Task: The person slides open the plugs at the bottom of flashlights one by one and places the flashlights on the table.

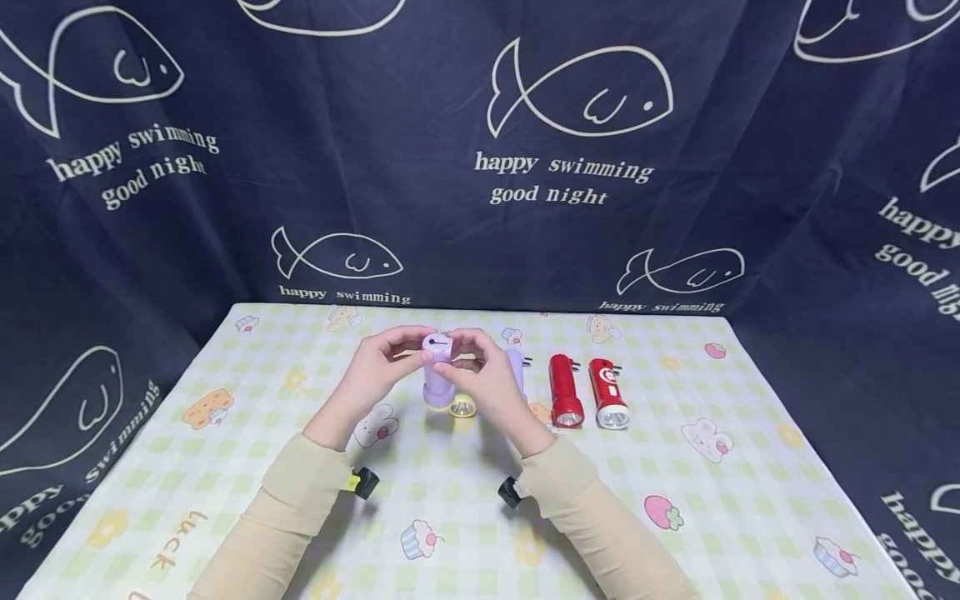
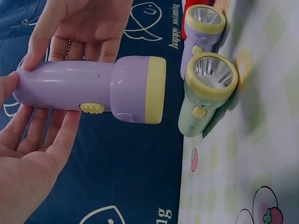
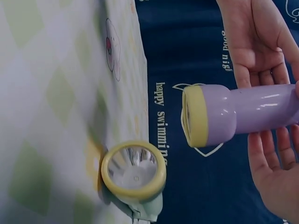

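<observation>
A purple flashlight [image 2: 70, 84] with a yellow rim and a yellow switch is held above the table, lens end down in the head view. My left hand [image 1: 382, 358] pinches its upper end from the left, thumb on the near side. From the other side my right hand [image 1: 480, 367] grips the same end with thumb and fingers. A small dark slot-like mark shows on the top end, between the thumbs. Beyond it lies a pale green flashlight [image 2: 205, 93] with a yellow rim, mostly hidden in the head view.
Right of the green flashlight lies another purple flashlight [image 1: 516, 367], partly behind my right hand. Farther right are a red flashlight [image 1: 564, 387] and a red one with a white rim [image 1: 609, 393], both with plug prongs. A checked cloth [image 1: 720, 517] covers the table; a navy curtain [image 1: 450, 250] hangs behind.
</observation>
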Tool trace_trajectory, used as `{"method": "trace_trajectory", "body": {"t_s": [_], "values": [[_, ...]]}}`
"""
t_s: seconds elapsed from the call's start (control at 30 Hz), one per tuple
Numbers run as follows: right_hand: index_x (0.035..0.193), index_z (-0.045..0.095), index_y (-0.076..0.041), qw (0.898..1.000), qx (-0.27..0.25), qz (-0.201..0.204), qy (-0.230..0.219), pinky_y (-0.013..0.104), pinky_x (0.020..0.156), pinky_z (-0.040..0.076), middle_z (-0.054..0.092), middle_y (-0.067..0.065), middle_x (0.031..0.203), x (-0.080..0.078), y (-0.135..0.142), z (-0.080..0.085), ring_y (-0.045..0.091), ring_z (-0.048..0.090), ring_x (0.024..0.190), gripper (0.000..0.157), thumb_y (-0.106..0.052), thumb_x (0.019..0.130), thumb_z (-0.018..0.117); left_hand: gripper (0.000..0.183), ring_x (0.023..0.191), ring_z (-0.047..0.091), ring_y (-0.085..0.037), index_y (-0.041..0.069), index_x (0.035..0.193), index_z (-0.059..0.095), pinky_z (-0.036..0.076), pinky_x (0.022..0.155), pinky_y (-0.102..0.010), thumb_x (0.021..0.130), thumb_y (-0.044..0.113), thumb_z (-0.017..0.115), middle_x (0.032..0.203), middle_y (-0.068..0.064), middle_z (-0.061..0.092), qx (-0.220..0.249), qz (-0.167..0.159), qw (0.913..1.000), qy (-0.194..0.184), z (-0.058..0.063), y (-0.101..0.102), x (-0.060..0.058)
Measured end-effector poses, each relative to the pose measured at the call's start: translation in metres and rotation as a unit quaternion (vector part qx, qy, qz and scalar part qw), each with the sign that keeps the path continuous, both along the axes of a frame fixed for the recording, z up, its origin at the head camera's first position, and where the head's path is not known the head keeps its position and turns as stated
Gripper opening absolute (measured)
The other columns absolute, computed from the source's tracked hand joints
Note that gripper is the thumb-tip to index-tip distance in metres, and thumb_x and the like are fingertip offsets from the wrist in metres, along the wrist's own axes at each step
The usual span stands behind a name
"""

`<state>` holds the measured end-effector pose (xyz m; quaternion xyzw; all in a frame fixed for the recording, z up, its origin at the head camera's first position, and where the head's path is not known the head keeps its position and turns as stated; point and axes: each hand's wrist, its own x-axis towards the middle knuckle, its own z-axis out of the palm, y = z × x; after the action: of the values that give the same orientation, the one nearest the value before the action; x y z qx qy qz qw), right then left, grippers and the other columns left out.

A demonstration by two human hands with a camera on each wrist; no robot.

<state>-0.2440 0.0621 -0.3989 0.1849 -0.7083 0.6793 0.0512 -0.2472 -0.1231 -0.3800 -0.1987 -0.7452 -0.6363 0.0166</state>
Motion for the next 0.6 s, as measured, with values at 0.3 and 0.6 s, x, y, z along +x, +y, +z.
{"method": "trace_trajectory", "body": {"t_s": [0.3, 0.6], "values": [[0.116, 0.058, 0.002, 0.998, 0.017, 0.032, 0.049, 0.043, 0.089, 0.052, 0.060, 0.015, 0.112, 0.002, 0.006, 0.007, 0.011, 0.057, 0.094, 0.043, 0.003, 0.077, 0.075, 0.034, 0.109, 0.061, -0.015, 0.008, 0.119, 0.063, 0.050, 0.095, -0.030, 0.086, 0.017, 0.070, 0.115, -0.006, 0.066, -0.002, -0.036, 0.9993, 0.010, -0.005, -0.001, -0.001], [0.112, 0.060, 0.006, 0.997, 0.038, 0.019, 0.069, 0.052, 0.088, 0.051, 0.060, 0.019, 0.110, 0.016, 0.009, 0.026, 0.011, 0.058, 0.095, 0.039, 0.003, 0.076, 0.074, 0.035, 0.109, 0.061, -0.016, 0.009, 0.119, 0.063, 0.050, 0.094, -0.029, 0.086, 0.018, 0.070, 0.116, -0.006, 0.066, -0.004, -0.039, 0.9992, 0.014, -0.005, 0.003, 0.001]]}}
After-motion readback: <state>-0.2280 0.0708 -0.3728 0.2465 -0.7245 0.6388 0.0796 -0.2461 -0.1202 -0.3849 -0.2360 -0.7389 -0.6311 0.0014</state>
